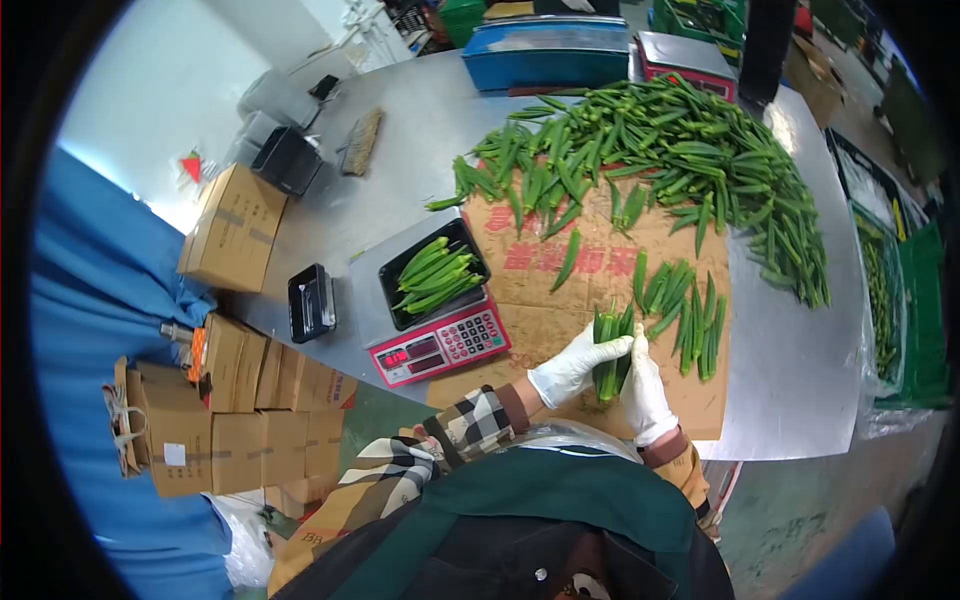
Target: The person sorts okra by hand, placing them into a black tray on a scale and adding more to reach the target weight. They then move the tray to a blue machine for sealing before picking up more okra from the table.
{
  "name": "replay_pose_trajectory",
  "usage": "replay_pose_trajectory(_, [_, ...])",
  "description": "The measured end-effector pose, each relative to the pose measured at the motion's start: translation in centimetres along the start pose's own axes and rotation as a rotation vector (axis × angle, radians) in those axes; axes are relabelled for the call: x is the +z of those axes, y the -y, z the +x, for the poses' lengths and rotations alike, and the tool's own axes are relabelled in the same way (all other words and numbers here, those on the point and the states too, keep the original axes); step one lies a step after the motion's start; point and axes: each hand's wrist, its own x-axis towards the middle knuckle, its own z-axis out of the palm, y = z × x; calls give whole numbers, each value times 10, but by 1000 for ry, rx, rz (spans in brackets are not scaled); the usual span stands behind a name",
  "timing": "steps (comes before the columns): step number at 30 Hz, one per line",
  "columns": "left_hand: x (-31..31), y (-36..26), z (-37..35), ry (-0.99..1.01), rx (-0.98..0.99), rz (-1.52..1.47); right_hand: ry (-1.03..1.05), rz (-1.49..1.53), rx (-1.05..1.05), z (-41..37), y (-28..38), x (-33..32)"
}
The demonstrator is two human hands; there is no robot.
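The bunch of long green okra pods (611,350) stands upright just right of the red digital scale (440,348), over a brown cardboard sheet (540,300). Both white-gloved hands are closed round it, the left hand (570,368) on the scale side and the right hand (645,395) on the far side. This looks like squaring up a bundle (ends level), and moving it calls for a snug two-handed clasp. A black plastic tray (388,290) of pods sits on the scale.

A bunch of slim green okra pods (610,345) stands upright, tips toward twelve o'clock, clasped between left hand (572,368) and right hand (645,395).
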Motion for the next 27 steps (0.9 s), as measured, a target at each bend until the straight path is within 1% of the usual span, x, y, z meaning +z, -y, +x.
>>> replay_pose_trajectory(1, [-5,2,-3,-18,5,-20,30,-141,-39,-5,1,7])
replay_pose_trajectory(4, [-31,9,-3,30,-45,-76,106,-563,-167,-20,2,21])
replay_pose_trajectory(7, [-48,0,-21,55,-54,-323,233,-568,-160,-31,15,35])
replay_pose_trajectory(8, [-58,0,-22,40,-62,-326,229,-479,-115,-32,20,40])
replay_pose_trajectory(11, [-63,-25,-39,90,-50,-233,235,-384,-156,-36,22,55])
replay_pose_trajectory(12, [-58,-32,-42,84,-25,-169,169,-419,-149,-37,19,61])
replay_pose_trajectory(15, [-54,-33,-45,40,-39,-45,31,-822,-346,-31,1,59])
replay_pose_trajectory(16, [-58,-20,-37,38,-23,-57,7,-899,-328,-32,1,62])
replay_pose_trajectory(17, [-50,-19,-41,5,-31,-116,19,-844,-331,-32,-5,63])
replay_pose_trajectory(19, [-36,2,-32,-35,28,-142,34,-727,-336,-24,-26,57])
replay_pose_trajectory(20, [-34,3,-34,15,-69,-278,3,-643,-114,-18,-30,40])
replay_pose_trajectory(21, [-18,-21,-51,-14,-203,-266,-16,-515,-55,-15,-32,29])
replay_pose_trajectory(22, [-15,-20,-53,61,-225,-288,-42,-385,0,-13,-33,20])
replay_pose_trajectory(23, [-12,-20,-55,138,-247,-307,-51,-320,43,-16,-35,12])
replay_pose_trajectory(24, [-11,-31,-64,189,-305,-193,-54,-287,29,-20,-34,13])
replay_pose_trajectory(25, [-13,-23,-60,264,-238,-174,-58,-253,13,-23,-33,15])
replay_pose_trajectory(26, [-22,-17,-61,220,-249,-18,-95,-245,46,-16,-46,-14])
replay_pose_trajectory(27, [-27,-19,-64,209,-231,74,-98,-164,51,-19,-48,-11])
